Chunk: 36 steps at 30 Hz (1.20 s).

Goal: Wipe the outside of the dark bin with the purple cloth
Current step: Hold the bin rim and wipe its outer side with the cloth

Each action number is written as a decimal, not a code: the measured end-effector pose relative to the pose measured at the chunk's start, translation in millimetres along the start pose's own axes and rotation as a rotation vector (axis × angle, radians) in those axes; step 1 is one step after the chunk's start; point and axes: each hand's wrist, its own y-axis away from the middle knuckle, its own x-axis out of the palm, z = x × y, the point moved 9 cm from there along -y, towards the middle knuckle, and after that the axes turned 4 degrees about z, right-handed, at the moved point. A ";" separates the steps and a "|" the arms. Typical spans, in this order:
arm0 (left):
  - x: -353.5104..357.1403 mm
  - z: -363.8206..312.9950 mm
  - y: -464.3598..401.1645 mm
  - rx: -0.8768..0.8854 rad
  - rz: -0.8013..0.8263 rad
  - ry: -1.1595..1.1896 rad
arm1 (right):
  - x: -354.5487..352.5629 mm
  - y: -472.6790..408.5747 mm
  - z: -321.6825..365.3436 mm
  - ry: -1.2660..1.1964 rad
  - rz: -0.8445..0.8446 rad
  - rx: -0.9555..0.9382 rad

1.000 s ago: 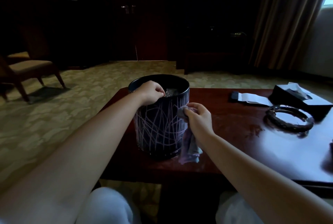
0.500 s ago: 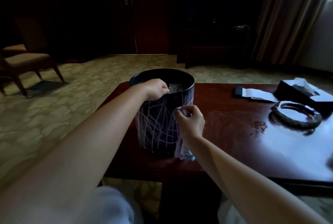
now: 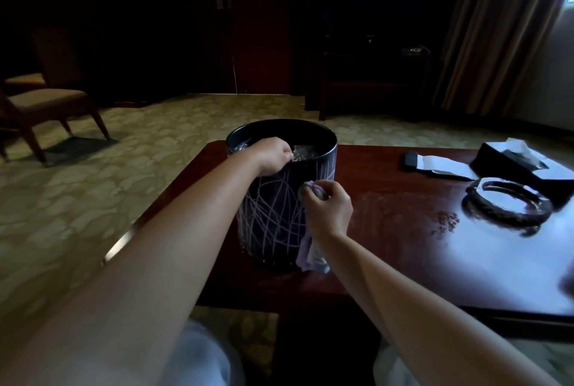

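Purple cloth (image 3: 310,250) is bunched in the right hand (image 3: 327,210) against the bin (image 3: 273,218) on the table (image 3: 403,230); left hand (image 3: 273,156) clamps the rim, probably steadying it.

A: What is sitting on the dark wooden table (image 3: 403,249)?

B: A black tissue box (image 3: 525,165), a round glass dish (image 3: 509,202), possibly an ashtray, and white paper (image 3: 447,165).

A: Beyond it?

B: A chair (image 3: 46,106) is standing on patterned carpet (image 3: 93,187); curtains (image 3: 497,28) are hanging at right.
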 end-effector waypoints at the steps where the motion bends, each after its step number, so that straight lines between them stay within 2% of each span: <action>1: -0.2 0.0 0.4 -0.002 0.000 0.002 | 1.0 1.5 -6.2 0.017 0.013 0.027; 3: 0.3 0.0 0.5 -0.002 0.002 -0.001 | -0.5 2.7 -6.2 0.031 0.021 0.031; 7: 1.4 1.5 -2.6 -0.012 0.005 0.004 | -5.8 -2.0 26.3 -0.064 -0.009 -0.104; 10: 2.6 2.5 -5.2 -0.016 0.010 0.028 | -6.5 -5.2 31.5 -0.075 -0.040 -0.130; 17: 3.6 4.2 -6.1 -0.020 0.016 0.047 | -6.9 6.2 -36.2 -0.009 -0.019 0.122; 24: 4.1 5.0 -7.6 -0.021 0.018 0.062 | -3.8 5.5 -32.7 -0.105 -0.036 0.111; 29: 4.2 4.3 -6.6 -0.021 0.009 0.066 | 0.7 12.9 -66.0 -0.014 0.010 0.281; 32: 3.7 5.3 -7.4 -0.025 -0.002 0.065 | 3.8 15.9 -80.3 -0.045 0.049 0.369; 36: 4.5 7.6 -9.2 -0.044 -0.017 0.053 | 1.3 10.4 -65.3 -0.152 -0.019 0.264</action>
